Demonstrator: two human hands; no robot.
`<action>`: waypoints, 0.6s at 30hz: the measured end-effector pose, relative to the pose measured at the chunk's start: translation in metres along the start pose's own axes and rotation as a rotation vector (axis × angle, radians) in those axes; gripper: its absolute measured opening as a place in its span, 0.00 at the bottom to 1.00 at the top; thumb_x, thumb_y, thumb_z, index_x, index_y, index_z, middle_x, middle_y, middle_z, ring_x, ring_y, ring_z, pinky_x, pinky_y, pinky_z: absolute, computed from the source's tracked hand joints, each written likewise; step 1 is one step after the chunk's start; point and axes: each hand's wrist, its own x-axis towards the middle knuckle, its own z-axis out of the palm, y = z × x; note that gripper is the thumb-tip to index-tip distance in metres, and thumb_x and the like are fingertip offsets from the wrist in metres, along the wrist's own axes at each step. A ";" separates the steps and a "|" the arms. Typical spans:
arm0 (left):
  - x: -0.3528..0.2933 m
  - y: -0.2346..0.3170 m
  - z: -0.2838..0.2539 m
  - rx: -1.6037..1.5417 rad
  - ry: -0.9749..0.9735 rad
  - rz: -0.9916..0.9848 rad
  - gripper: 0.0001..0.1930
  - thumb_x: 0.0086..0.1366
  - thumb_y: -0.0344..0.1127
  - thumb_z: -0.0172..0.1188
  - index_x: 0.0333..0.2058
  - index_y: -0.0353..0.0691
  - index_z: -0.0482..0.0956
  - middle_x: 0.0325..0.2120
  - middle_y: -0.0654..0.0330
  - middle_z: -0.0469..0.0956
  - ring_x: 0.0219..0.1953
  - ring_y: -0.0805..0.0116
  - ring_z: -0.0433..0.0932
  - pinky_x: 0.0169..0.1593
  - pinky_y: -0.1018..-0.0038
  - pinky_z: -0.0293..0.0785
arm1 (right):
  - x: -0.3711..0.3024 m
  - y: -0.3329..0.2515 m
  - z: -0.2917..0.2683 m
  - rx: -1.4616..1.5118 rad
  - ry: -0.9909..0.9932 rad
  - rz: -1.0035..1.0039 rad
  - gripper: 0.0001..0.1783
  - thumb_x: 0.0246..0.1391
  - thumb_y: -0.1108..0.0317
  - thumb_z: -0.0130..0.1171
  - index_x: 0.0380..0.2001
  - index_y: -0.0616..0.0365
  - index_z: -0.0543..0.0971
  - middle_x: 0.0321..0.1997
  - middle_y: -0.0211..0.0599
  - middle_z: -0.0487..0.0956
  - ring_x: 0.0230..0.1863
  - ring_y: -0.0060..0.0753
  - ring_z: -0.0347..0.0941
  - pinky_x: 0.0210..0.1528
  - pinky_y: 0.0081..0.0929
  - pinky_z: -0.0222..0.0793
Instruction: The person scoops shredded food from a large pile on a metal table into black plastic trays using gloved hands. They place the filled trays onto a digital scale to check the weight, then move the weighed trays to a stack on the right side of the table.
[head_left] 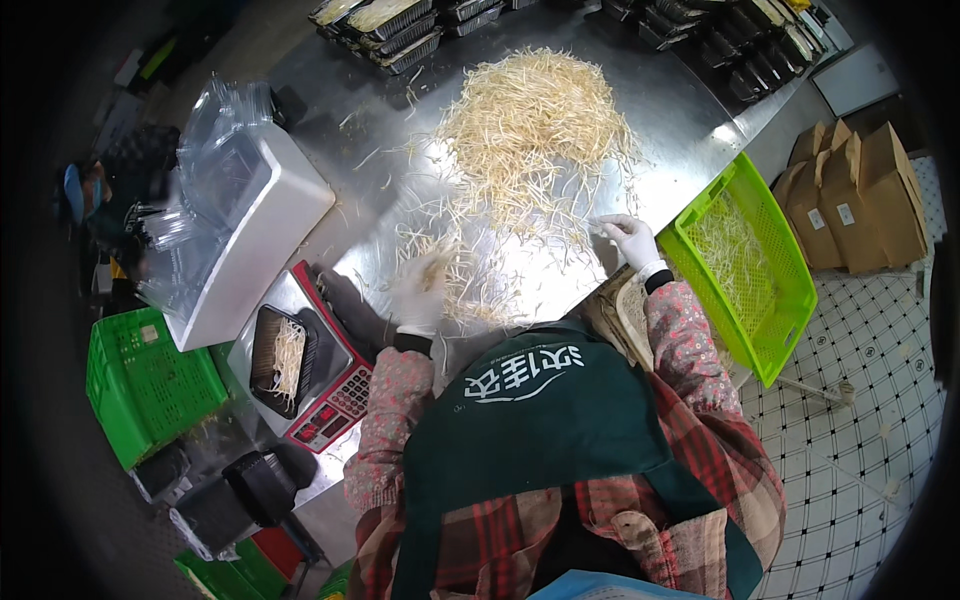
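A large heap of pale bean sprouts (535, 125) lies on the metal table, with thinner strands scattered toward me. My left hand (418, 295), in a white glove, is smeared by motion at the near left edge of the loose sprouts. Its fingers do not show clearly. My right hand (632, 240), also white-gloved, is at the table's right edge beside the sprouts. Its fingers point left, slightly bent and apart, with nothing visible between them. Left of my left hand, a black tray (262, 350) with some sprouts in it rests on a red and silver digital scale (335, 400).
A white foam box (290, 205) of clear plastic lids stands on the left, near a green crate (150, 380). On the right are a lime-green basket (795, 290) holding sprouts and brown paper bags (850, 200). Filled black trays (405, 45) are stacked at the far edge.
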 end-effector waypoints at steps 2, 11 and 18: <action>-0.016 -0.015 -0.014 0.058 0.088 -0.056 0.14 0.56 0.24 0.66 0.43 0.37 0.81 0.34 0.56 0.82 0.38 0.61 0.81 0.45 0.72 0.76 | 0.000 -0.007 0.000 -0.022 0.030 0.081 0.13 0.59 0.69 0.60 0.45 0.62 0.82 0.39 0.34 0.84 0.41 0.22 0.78 0.46 0.21 0.73; -0.055 -0.024 -0.008 -0.363 0.142 -0.480 0.17 0.63 0.27 0.62 0.51 0.29 0.77 0.44 0.55 0.81 0.45 0.71 0.80 0.48 0.77 0.75 | 0.009 -0.046 0.081 -0.599 -0.163 -0.223 0.10 0.51 0.57 0.63 0.33 0.48 0.85 0.33 0.40 0.83 0.35 0.44 0.80 0.39 0.36 0.75; -0.048 -0.017 -0.024 -0.847 0.171 -0.803 0.17 0.67 0.29 0.58 0.54 0.32 0.73 0.41 0.60 0.79 0.39 0.72 0.79 0.40 0.75 0.78 | 0.012 -0.045 0.137 -0.879 -0.196 -0.374 0.10 0.53 0.58 0.58 0.30 0.50 0.81 0.28 0.43 0.81 0.34 0.48 0.79 0.37 0.42 0.73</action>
